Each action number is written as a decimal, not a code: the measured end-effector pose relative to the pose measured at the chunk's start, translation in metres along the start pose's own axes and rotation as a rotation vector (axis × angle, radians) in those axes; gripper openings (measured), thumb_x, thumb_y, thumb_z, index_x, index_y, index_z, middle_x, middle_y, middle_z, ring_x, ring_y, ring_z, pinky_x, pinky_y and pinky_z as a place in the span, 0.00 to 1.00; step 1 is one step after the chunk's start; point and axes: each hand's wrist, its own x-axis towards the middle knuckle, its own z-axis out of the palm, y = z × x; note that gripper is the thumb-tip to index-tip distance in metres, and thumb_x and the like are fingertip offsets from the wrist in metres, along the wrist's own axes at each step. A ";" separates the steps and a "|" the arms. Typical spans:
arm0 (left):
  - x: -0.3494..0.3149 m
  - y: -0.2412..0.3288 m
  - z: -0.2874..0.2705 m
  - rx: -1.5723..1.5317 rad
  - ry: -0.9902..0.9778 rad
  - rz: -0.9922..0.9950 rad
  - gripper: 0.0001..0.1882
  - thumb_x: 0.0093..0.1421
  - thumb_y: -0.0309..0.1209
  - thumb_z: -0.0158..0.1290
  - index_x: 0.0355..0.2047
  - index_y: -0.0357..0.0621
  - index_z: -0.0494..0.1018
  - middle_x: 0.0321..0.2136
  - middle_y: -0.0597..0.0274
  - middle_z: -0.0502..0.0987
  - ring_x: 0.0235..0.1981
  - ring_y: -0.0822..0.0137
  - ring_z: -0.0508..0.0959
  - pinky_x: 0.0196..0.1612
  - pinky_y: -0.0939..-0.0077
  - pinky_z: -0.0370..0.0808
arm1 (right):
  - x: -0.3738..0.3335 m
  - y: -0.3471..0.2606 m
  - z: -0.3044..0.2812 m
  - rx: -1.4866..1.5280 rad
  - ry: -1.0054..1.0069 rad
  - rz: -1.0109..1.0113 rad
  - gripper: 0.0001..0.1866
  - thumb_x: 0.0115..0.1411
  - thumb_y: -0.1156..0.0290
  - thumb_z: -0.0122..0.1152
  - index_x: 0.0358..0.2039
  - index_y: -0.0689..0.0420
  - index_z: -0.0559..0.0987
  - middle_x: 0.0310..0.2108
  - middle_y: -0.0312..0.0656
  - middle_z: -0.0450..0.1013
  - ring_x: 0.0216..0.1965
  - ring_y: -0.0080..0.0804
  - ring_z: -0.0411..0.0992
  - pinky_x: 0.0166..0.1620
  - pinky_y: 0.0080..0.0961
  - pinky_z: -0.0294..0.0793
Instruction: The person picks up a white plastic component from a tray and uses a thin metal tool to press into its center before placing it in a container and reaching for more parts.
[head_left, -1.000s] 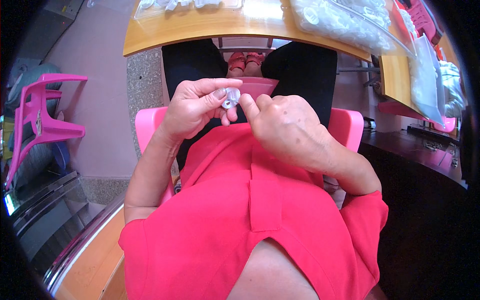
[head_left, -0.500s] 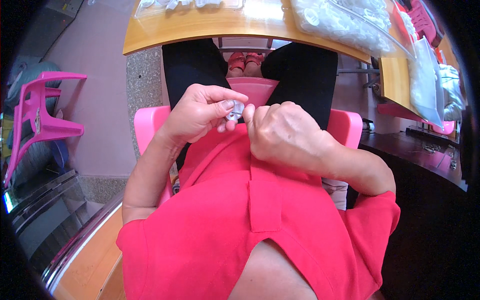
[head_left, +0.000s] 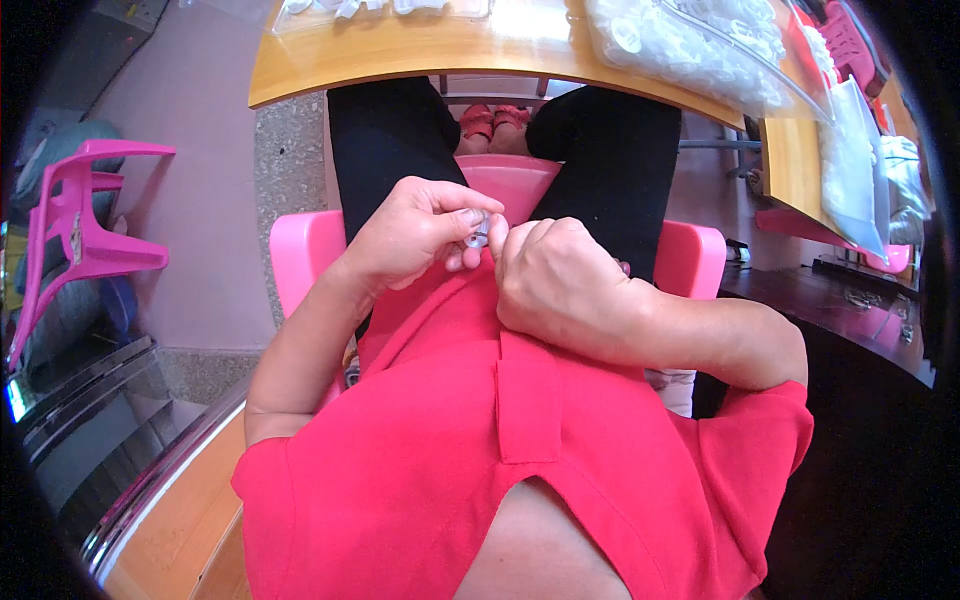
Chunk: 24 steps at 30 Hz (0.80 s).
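Note:
Over my lap, my left hand (head_left: 412,236) pinches a small clear plastic piece (head_left: 479,237), roundish in outline, between thumb and fingers. A dark line or gap shows on its side; its exact kind is too small to make out. Right beside it is my right hand (head_left: 567,272), back turned upward and fingers curled into the palm. Its thumb and forefinger tips meet close to the clear piece's right edge. Whatever these fingers hold, if anything, is hidden behind the knuckles.
Ahead stands a wooden table (head_left: 420,75) bearing a large clear tub (head_left: 690,55) heaped with translucent plastic pieces. A shallow clear tray (head_left: 385,18) with white pieces lies at its far left. A pink stool (head_left: 95,215) is at left; a dark low surface (head_left: 830,305) is at right.
Both hands have shifted slightly to the right, still close together. The clear piece is turned a little and now looks narrower between the left fingers.

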 end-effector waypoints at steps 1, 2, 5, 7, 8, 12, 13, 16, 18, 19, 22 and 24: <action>0.000 0.000 -0.001 -0.093 -0.001 0.016 0.11 0.63 0.21 0.47 0.43 0.29 0.75 0.28 0.55 0.78 0.23 0.72 0.76 0.24 0.83 0.72 | 0.000 0.001 0.000 0.003 -0.017 0.028 0.10 0.51 0.75 0.55 0.31 0.69 0.76 0.18 0.39 0.69 0.18 0.24 0.69 0.18 0.20 0.63; 0.000 0.000 -0.003 -0.186 -0.001 0.030 0.12 0.63 0.21 0.47 0.44 0.28 0.74 0.30 0.54 0.78 0.24 0.71 0.76 0.24 0.82 0.73 | 0.000 0.002 0.000 0.006 -0.035 0.057 0.11 0.51 0.74 0.55 0.33 0.69 0.76 0.18 0.39 0.69 0.19 0.25 0.69 0.18 0.20 0.64; 0.001 0.006 -0.016 -0.302 -0.073 0.108 0.15 0.64 0.25 0.47 0.48 0.28 0.71 0.32 0.52 0.77 0.26 0.69 0.77 0.25 0.82 0.74 | -0.008 0.014 -0.003 0.170 0.086 0.203 0.21 0.54 0.73 0.54 0.47 0.71 0.74 0.21 0.40 0.68 0.22 0.30 0.70 0.23 0.23 0.68; 0.000 0.009 -0.019 -0.306 -0.100 0.131 0.16 0.65 0.26 0.46 0.49 0.28 0.70 0.31 0.52 0.77 0.27 0.69 0.78 0.25 0.81 0.73 | -0.011 0.016 -0.008 0.239 0.085 0.262 0.23 0.53 0.74 0.54 0.50 0.70 0.72 0.22 0.41 0.68 0.23 0.31 0.71 0.24 0.25 0.70; -0.001 0.009 -0.020 -0.325 -0.133 0.152 0.16 0.65 0.26 0.46 0.50 0.28 0.70 0.31 0.51 0.77 0.27 0.68 0.78 0.26 0.81 0.73 | -0.012 0.016 -0.010 0.241 0.082 0.269 0.23 0.53 0.75 0.55 0.50 0.70 0.72 0.22 0.41 0.68 0.23 0.30 0.71 0.24 0.25 0.71; -0.002 0.010 -0.020 -0.339 -0.193 0.180 0.17 0.66 0.27 0.45 0.51 0.28 0.69 0.31 0.51 0.76 0.28 0.68 0.77 0.26 0.82 0.73 | -0.012 0.012 -0.003 0.284 0.122 0.250 0.23 0.52 0.76 0.56 0.50 0.70 0.72 0.21 0.41 0.68 0.23 0.29 0.71 0.25 0.24 0.72; -0.002 0.010 -0.019 -0.337 -0.192 0.178 0.17 0.66 0.27 0.45 0.51 0.28 0.69 0.31 0.51 0.76 0.28 0.68 0.77 0.26 0.82 0.73 | -0.011 0.012 -0.004 0.283 0.127 0.252 0.23 0.52 0.76 0.56 0.50 0.70 0.73 0.21 0.41 0.68 0.22 0.29 0.71 0.25 0.24 0.72; -0.003 0.010 -0.015 -0.309 -0.175 0.184 0.17 0.66 0.27 0.45 0.52 0.28 0.69 0.31 0.52 0.76 0.28 0.69 0.76 0.27 0.82 0.72 | -0.007 0.013 -0.006 0.315 0.098 0.260 0.23 0.52 0.76 0.56 0.49 0.70 0.73 0.21 0.40 0.68 0.21 0.30 0.71 0.24 0.25 0.72; -0.004 0.010 -0.013 -0.275 -0.140 0.170 0.17 0.66 0.27 0.45 0.51 0.28 0.70 0.31 0.52 0.76 0.27 0.69 0.76 0.26 0.82 0.72 | -0.005 0.012 -0.002 0.316 0.093 0.264 0.23 0.52 0.75 0.57 0.49 0.70 0.73 0.20 0.40 0.67 0.21 0.30 0.71 0.24 0.25 0.72; -0.004 0.011 -0.012 -0.273 -0.140 0.170 0.17 0.66 0.27 0.45 0.51 0.28 0.70 0.31 0.52 0.76 0.27 0.69 0.76 0.26 0.82 0.72 | -0.005 0.012 0.000 0.316 0.087 0.265 0.22 0.51 0.75 0.57 0.48 0.70 0.73 0.20 0.40 0.67 0.21 0.30 0.71 0.24 0.25 0.71; -0.004 0.011 -0.010 -0.264 -0.130 0.161 0.17 0.66 0.27 0.45 0.51 0.28 0.70 0.31 0.53 0.76 0.26 0.69 0.76 0.26 0.82 0.71 | -0.006 0.011 0.001 0.286 0.110 0.240 0.21 0.52 0.75 0.57 0.47 0.70 0.74 0.19 0.40 0.67 0.21 0.30 0.71 0.23 0.25 0.70; -0.003 0.010 -0.010 -0.285 -0.132 0.148 0.16 0.66 0.28 0.45 0.50 0.28 0.70 0.30 0.53 0.76 0.26 0.69 0.75 0.25 0.82 0.71 | -0.006 0.012 0.002 0.280 0.119 0.237 0.20 0.52 0.75 0.57 0.46 0.70 0.75 0.19 0.39 0.67 0.21 0.30 0.71 0.22 0.25 0.69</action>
